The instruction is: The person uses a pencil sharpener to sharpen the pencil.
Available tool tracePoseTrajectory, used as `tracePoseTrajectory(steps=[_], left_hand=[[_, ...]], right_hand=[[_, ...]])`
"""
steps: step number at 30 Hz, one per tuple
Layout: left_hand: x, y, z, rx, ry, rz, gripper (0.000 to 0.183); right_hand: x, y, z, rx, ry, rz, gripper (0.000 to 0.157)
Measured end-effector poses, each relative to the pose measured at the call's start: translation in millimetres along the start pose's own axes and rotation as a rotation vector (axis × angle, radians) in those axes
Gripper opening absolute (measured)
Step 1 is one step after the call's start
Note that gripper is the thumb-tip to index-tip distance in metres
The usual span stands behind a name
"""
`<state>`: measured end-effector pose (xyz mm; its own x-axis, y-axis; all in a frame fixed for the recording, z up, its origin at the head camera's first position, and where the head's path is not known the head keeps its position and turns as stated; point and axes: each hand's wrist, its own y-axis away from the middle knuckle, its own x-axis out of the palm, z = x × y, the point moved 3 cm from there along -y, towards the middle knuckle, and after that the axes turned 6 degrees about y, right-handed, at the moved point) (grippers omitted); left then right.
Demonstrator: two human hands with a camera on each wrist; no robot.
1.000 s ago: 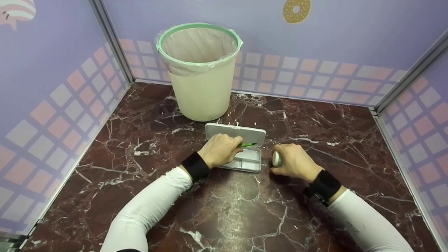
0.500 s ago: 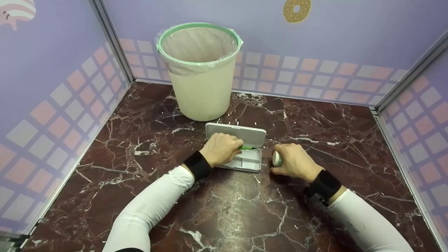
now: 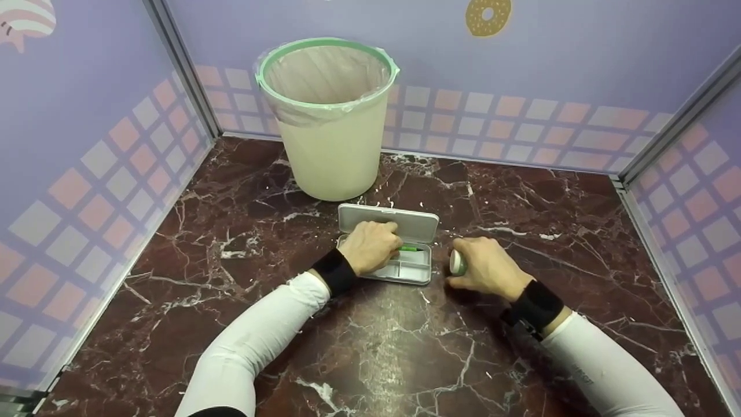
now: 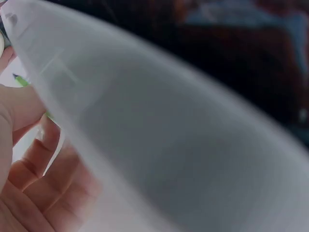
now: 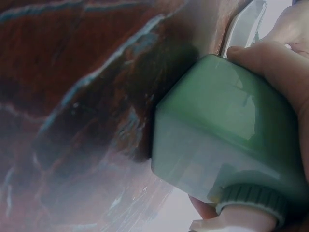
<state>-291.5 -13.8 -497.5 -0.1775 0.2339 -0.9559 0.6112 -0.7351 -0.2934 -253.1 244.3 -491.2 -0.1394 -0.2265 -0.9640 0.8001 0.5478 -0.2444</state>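
My left hand [image 3: 370,246] reaches down over a white pencil case [image 3: 427,274] and pinches a green pencil [image 3: 411,249]. The pencil lies along the case's back compartment, its dark tip pointing right. In the left wrist view the tilted-up lid [image 4: 159,130] hides part of the fingers and pencil. To the right of the case, my right hand [image 3: 489,263] grips a green hand-crank pencil sharpener [image 5: 217,116] low over the table. Its ribbed knob [image 5: 252,199] and pale crank show in the right wrist view; from the head its pale round end faces the case.
A cream trash bin [image 3: 338,153] with a green rim and a plastic liner stands behind the case. Small white bits [image 3: 421,204] lie scattered on the dark marbled table [image 3: 278,359]. Lilac panels [image 3: 550,63] enclose the back and both sides.
My left hand has shifted slightly right and lowered the pencil from in front of the lid into the case's back compartment. The right hand with the sharpener has stayed in place.
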Motion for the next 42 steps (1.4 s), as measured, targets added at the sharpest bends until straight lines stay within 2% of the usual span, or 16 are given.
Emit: tracePoseTrajectory(steps=[5,12,20,28,36,39,42], left_hand=[[1.5,-2.9,0.3,-0.005,0.0,0.007,0.019],[0.6,-4.7,1.4,-0.04,-0.015,0.042,0.011],[0.8,-5.2,4.2,-0.068,0.053,0.066,0.017],[1.5,-7.3,8.0,-0.098,0.145,0.104,0.015],[2.5,-6.9,6.6,-0.085,0.13,0.098,0.014],[1.2,-4.4,4.5,-0.114,0.125,0.085,0.017],[-2.8,-1.8,-0.2,-0.135,0.134,0.072,0.017]], right_hand=[[-0.1,-1.0,-0.6,0.015,-0.01,0.018,0.043],[-0.3,-0.9,-0.8,-0.002,0.004,0.003,0.042],[-1.9,-1.9,-0.6,-0.011,0.016,-0.01,0.043],[-2.8,-1.7,-1.2,-0.006,0.004,-0.003,0.043],[-2.2,1.1,-1.3,0.006,-0.021,0.005,0.045],[-2.2,2.1,-1.6,0.008,-0.055,0.021,0.05],[-3.5,3.3,-2.5,-0.003,-0.101,0.035,0.063]])
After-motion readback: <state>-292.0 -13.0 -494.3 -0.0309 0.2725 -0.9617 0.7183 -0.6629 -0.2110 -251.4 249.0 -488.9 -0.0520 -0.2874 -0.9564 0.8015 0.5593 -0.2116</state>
